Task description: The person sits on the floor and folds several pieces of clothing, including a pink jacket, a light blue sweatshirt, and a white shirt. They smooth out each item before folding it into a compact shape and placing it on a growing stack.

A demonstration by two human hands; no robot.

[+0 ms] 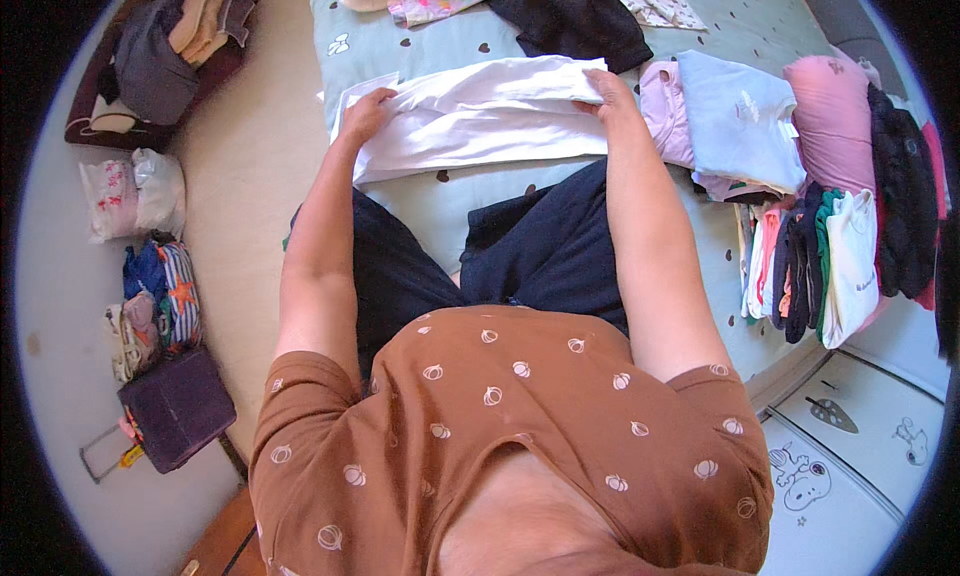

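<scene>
A white cloth garment (487, 115), folded into a long strip, lies across the bed just beyond my knees. My left hand (369, 113) grips its left end, where a few layers fan out. At the opposite end my right hand (609, 92) pinches the upper layers between thumb and fingers. Right beside that hand lies a folded pink garment (664, 115), and against it a stack topped by a light blue folded shirt (739, 118). A crumpled black garment (574, 21) rests just past the white cloth.
The bed (420, 47) has a pale green heart-patterned cover. Folded clothes (802, 265) stand upright in a row on the right, near a pink bolster (831, 122). Along the left wall are a clothes-filled dark box (157, 58), plastic bags (135, 193) and a purple case (178, 409).
</scene>
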